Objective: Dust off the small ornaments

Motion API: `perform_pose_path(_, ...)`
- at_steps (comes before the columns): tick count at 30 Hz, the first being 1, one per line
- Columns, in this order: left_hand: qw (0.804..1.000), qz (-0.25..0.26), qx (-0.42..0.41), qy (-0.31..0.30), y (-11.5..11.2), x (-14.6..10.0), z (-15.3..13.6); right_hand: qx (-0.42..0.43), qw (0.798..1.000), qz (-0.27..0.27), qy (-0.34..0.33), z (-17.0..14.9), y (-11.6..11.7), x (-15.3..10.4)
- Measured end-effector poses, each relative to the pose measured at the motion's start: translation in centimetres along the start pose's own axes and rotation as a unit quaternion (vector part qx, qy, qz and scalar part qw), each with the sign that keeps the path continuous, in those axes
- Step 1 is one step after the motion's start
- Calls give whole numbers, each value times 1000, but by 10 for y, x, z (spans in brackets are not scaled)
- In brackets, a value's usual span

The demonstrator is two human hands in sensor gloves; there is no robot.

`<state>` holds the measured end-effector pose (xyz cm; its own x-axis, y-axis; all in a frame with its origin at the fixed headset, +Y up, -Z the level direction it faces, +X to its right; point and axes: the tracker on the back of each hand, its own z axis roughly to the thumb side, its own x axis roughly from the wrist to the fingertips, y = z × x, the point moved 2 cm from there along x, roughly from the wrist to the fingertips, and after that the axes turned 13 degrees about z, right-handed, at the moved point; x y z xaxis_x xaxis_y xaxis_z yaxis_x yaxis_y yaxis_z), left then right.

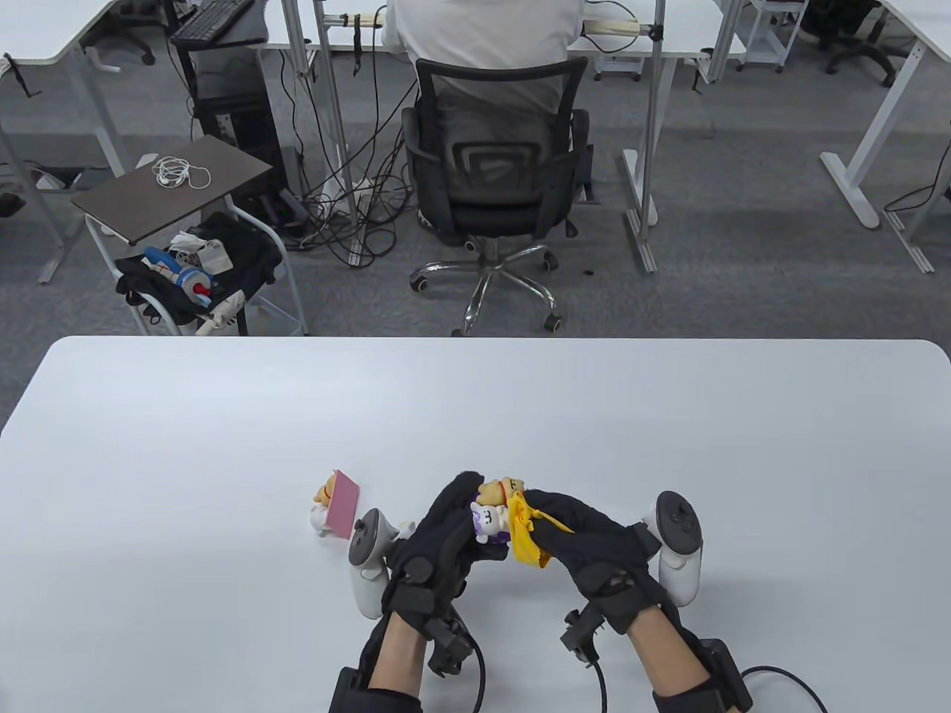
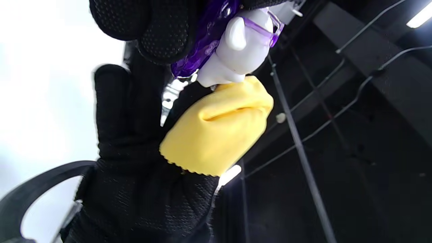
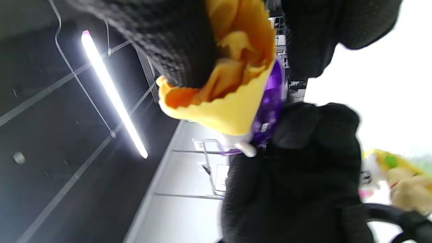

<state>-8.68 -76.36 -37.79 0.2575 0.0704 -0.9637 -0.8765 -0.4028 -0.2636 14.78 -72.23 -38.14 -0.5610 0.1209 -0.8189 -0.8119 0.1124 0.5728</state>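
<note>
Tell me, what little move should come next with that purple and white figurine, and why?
Probably a small turn of the purple and white figurine in the left hand, to bring an unwiped side to the cloth. The right hand presses the yellow cloth against one side only, and the left wrist view shows it bunched at the white base. Another ornament stands on the table, waiting.

I see a yellow cloth (image 1: 529, 529) against a white-and-purple ornament (image 1: 489, 521), black gloves, pink card (image 1: 344, 512) left of it.

Black mesh sensor gloves cover the left hand (image 1: 435, 546) and right hand (image 1: 594, 546), with white trackers, bare forearms, and black cables.
</note>
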Motion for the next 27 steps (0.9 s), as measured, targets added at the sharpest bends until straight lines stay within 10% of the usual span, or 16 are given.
perform_pose_path(13, 978, 82, 152, 116, 20, 4, 14, -124, 992, -18, 9, -14, -6, -8)
perform_pose_path(23, 816, 123, 519, 224, 35, 67, 40, -181, 981, -56, 35, -18, -24, -18)
perform_pose_path(27, 781, 114, 563, 245, 33, 95, 33, -195, 978, -59, 41, -18, -25, -19)
